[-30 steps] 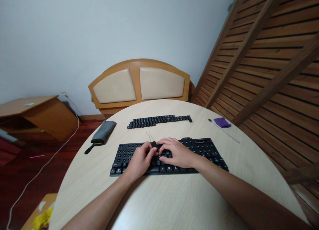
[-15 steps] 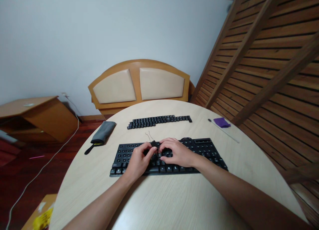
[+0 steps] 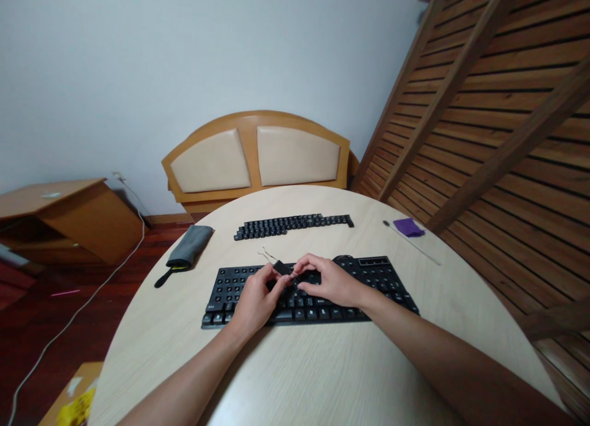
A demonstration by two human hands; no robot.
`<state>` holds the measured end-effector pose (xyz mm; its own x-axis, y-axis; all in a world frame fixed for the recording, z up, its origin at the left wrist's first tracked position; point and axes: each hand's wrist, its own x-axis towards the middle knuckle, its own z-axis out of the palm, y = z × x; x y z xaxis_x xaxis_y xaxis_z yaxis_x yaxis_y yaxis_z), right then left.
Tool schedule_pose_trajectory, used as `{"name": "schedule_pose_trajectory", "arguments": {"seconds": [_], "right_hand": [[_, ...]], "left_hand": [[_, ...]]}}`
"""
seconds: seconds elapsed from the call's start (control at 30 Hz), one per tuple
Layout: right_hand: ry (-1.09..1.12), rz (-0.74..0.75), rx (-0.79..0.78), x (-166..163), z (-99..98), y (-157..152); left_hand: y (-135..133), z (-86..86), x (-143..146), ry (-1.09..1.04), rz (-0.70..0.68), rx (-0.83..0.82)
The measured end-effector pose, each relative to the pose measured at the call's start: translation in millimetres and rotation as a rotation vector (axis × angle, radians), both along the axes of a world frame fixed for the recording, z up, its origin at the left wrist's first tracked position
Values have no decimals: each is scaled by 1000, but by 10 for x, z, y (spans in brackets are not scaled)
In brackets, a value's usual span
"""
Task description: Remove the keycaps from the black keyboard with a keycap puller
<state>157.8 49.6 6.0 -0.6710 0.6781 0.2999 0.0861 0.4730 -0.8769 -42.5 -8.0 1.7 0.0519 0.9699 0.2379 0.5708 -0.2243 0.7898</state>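
Pale round table [image 3: 295,377] is seen between a wall [image 3: 230,51] with a padded headboard [image 3: 298,154] and, on the right, a slatted wooden panel [image 3: 461,161]. On this table a black keyboard [image 3: 313,303] is placed crosswise, its long side running from left to right, and many of its key places are seen without caps. Above its middle a small black piece [image 3: 282,267] with two thin wires [image 3: 267,252] is pinched between the thumb and forefinger of the left hand [image 3: 256,294]. This piece is slanted: by the wires the far left is pointed at, past the back edge of the keyboard, while its near end is turned towards the right hand [image 3: 334,281]. The right fingers are curved and brought just beside that end; whether anything is gripped by them cannot be told, because the fingertips of both hands overlap. By both hands the middle keys are partly covered. Beyond the wires, well apart, loose keys [image 3: 292,225] are laid in rows. A grey pouch [image 3: 190,246] is seen at left, a purple cloth [image 3: 408,227] and a thin stick [image 3: 415,244] at right, none in the way.
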Motion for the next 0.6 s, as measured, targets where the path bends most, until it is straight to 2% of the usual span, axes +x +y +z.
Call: {"name": "schedule_pose_trajectory", "arguments": {"seconds": [0.37,0.6], "right_hand": [[-156,-61,273,13,43,4],[-211,-31,333,10,11,21]], "left_hand": [[25,-11,-20,-103,-24,-5],[8,-13,-24,4,-16,28]]}}
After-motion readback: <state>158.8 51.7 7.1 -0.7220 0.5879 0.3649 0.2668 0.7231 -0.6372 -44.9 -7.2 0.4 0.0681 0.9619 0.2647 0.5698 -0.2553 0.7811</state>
